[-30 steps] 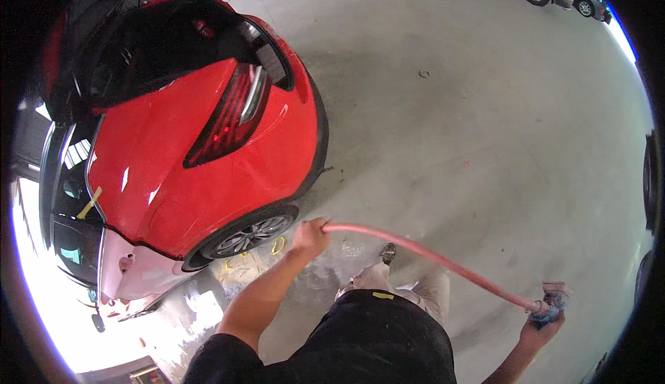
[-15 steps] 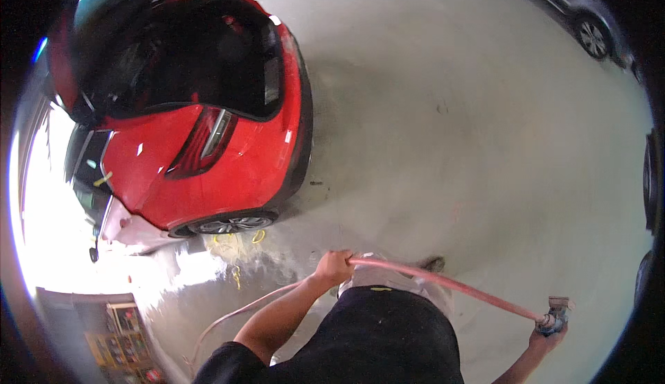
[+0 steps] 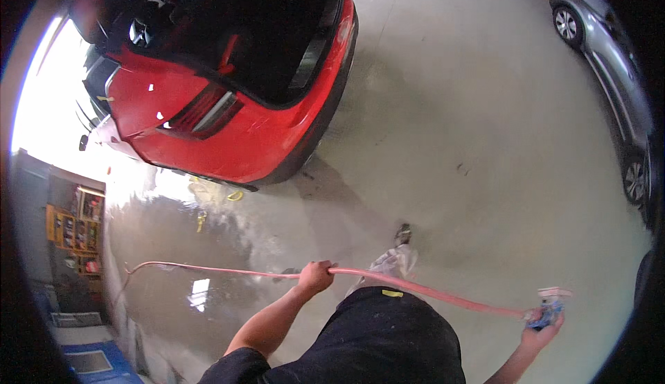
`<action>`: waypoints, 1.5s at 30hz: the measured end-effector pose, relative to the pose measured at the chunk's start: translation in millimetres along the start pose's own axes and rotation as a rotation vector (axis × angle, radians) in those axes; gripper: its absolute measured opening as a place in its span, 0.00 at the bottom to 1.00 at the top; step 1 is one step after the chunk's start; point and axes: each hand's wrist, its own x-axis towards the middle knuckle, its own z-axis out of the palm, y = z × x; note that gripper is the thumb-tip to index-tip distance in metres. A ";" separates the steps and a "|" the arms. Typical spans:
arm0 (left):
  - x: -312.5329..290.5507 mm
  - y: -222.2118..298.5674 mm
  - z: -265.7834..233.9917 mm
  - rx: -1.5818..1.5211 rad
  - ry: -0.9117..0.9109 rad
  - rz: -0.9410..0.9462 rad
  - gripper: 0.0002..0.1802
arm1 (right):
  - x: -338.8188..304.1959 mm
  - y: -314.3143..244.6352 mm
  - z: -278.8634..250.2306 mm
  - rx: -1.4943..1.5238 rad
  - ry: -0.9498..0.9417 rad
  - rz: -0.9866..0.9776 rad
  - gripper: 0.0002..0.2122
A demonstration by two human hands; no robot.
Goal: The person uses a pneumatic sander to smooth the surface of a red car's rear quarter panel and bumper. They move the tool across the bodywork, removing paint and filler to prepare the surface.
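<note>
Across wet concrete floor [image 3: 429, 141], I see pink hose [image 3: 208, 269] trailing from left, thin, rubbery, slightly bowed. Left hand [image 3: 315, 276] fisted around hose mid-run. Right hand [image 3: 544, 325] clamped on blue nozzle end [image 3: 547, 311], hose taut between hands. Step, by my read: hauling hose toward red car [image 3: 228, 107], glossy, hatch open. Next move needs slack fed through left grip.
</note>
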 end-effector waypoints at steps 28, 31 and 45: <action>223.6 243.5 -21.5 -0.184 0.341 -0.706 0.12 | 392.5 49.2 623.2 -0.264 -0.633 0.602 0.23; 205.2 318.1 -7.4 -0.388 0.420 -0.839 0.12 | 393.9 46.6 703.0 -0.309 -0.797 0.775 0.22; 282.6 605.4 187.3 -1.130 0.619 -1.237 0.13 | 272.6 154.2 858.0 -0.715 -1.012 1.158 0.21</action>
